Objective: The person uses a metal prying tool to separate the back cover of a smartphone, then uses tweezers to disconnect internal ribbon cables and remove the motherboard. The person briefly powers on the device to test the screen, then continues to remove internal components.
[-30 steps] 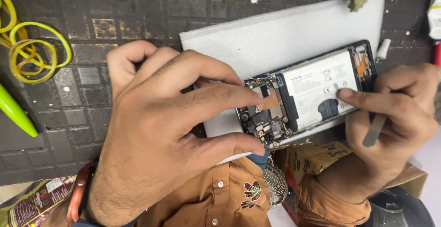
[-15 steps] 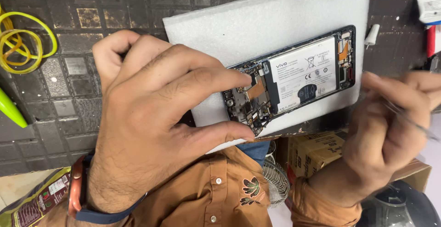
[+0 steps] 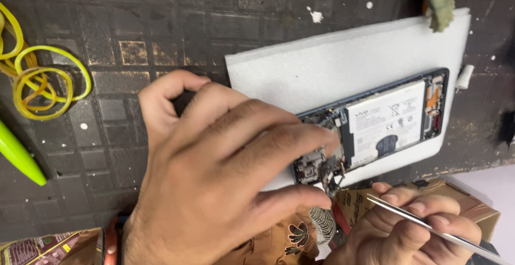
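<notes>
White battery label [image 3: 387, 123] inside opened phone [image 3: 375, 131] — brown cardboard box [image 3: 370, 198] below, printed packet [image 3: 48, 246] bottom-left.

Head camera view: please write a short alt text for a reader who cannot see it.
A left hand steadies an opened phone lying on a white foam sheet on a dark mat. The right hand holds thin metal tweezers below it.

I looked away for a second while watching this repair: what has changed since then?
The right hand lifted off the battery and drew back below the opened phone, holding thin metal tweezers. The left hand stayed pressed on the phone's circuit end, and the phone stayed on the white foam pad.
</notes>
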